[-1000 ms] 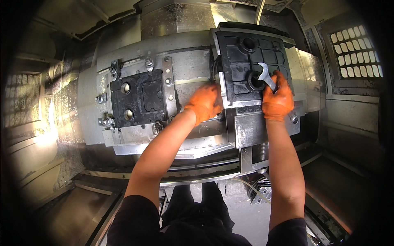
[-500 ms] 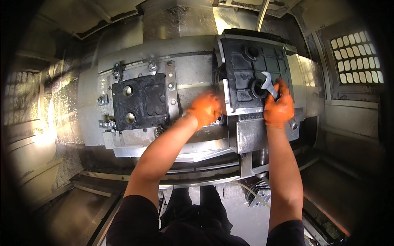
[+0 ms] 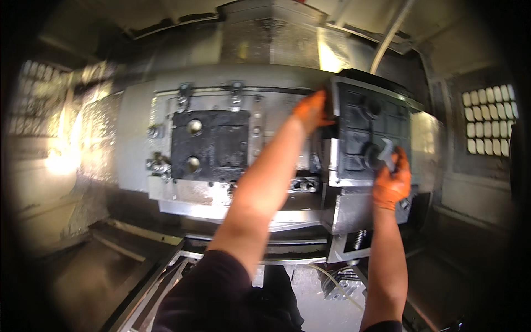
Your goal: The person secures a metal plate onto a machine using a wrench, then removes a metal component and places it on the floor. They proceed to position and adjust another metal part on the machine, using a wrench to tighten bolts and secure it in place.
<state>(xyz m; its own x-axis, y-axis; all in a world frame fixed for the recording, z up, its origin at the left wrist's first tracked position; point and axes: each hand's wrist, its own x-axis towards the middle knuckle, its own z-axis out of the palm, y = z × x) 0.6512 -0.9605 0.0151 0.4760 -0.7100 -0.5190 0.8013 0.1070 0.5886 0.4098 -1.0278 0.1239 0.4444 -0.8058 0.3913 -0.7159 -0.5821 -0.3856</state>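
My right hand (image 3: 392, 182), in an orange glove, is closed round an open-end wrench (image 3: 386, 150). The wrench's jaw points up over the lower round hole of a dark ribbed plate (image 3: 354, 130), which is held in a raised metal fixture (image 3: 333, 155) on the right. My left hand (image 3: 312, 110), gloved alike, is at the upper left side of that fixture. Its fingers are blurred and partly hidden by the fixture's edge, so their grip does not show. To the left, a second dark plate (image 3: 210, 145) with two bright round holes lies among bolted clamps.
Clamps (image 3: 236, 95) with nuts stand round the left plate. A hose or pipe (image 3: 391, 36) comes down behind the right fixture. Metal enclosure walls surround the bed, with a grid window (image 3: 489, 119) at right. Below the front rail, metal parts (image 3: 343, 285) sit near the floor.
My left hand has moved up and away from the fixture's lower left side to its upper left side. My right hand still holds the wrench over the plate. The whole view has shifted.
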